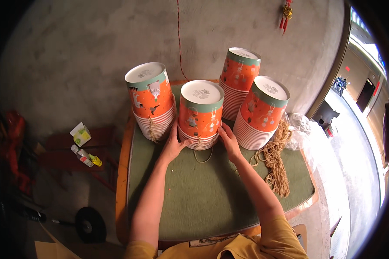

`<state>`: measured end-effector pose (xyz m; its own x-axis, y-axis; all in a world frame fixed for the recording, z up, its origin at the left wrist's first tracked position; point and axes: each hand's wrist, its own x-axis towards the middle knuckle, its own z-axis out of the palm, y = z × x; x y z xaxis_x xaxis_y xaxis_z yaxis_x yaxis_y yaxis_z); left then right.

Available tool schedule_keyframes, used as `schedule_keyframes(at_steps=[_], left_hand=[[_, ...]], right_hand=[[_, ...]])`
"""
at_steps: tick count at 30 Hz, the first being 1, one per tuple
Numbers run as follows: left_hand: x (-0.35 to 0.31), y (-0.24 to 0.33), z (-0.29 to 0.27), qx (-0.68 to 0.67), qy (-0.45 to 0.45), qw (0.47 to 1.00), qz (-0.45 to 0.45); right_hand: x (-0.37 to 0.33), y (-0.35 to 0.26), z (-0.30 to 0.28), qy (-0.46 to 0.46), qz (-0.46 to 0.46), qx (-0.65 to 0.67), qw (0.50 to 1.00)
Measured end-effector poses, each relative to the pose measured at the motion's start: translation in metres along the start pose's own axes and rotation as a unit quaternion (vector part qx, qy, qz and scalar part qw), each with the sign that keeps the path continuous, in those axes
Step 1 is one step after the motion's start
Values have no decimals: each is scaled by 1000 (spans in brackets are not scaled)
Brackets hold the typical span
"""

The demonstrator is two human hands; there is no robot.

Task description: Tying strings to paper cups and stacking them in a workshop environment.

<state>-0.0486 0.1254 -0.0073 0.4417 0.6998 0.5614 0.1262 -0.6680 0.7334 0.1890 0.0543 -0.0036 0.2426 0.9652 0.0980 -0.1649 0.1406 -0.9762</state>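
Note:
Several stacks of upside-down paper buckets, orange with a green band and striped rims, stand on the green-topped table [194, 194]. My left hand [175, 146] and my right hand [230, 141] clasp the lower rims of the front middle bucket stack [201, 115] from either side. Thin twine [203, 161] hangs in a loop at that stack's front. To the left, another bucket stack [150, 101] has twine knotted at its front. A third stack [240, 75] rises behind, and a bucket stack [260, 114] stands right of my right hand. Beside it lies a bundle of loose twine [278, 166].
Crumpled clear plastic [297, 131] sits at the table's right edge. A grey wall [95, 52] rises behind, with a red cord [179, 39] hanging down it. Left of the table, a low red bench [65, 157] carries bottles [82, 156] and a small box [80, 134].

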Motion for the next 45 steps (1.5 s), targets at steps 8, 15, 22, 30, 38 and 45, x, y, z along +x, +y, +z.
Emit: schedule_keyframes(at_steps=[8,15,22,30,38,45], left_hand=[[-1,1,-1,45,2,999,0],[-2,2,3,39,1,999,-14],[-8,3,6,23,25,999,-20],[-22,-4,14,-34,57,996,-65],[-32,-2,6,-3,46,996,-76],[-25,-1,17,86,30,991,-97]], right_hand=[[-5,4,10,18,-53,-31,998],[-5,5,7,21,-62,-15,998],[-5,8,6,14,-50,-10,999],[-8,9,1,9,-71,-8,997],[-27,-50,-12,-19,-157,-244,957],[-20,-20,-31,-41,-1,-204,978]])
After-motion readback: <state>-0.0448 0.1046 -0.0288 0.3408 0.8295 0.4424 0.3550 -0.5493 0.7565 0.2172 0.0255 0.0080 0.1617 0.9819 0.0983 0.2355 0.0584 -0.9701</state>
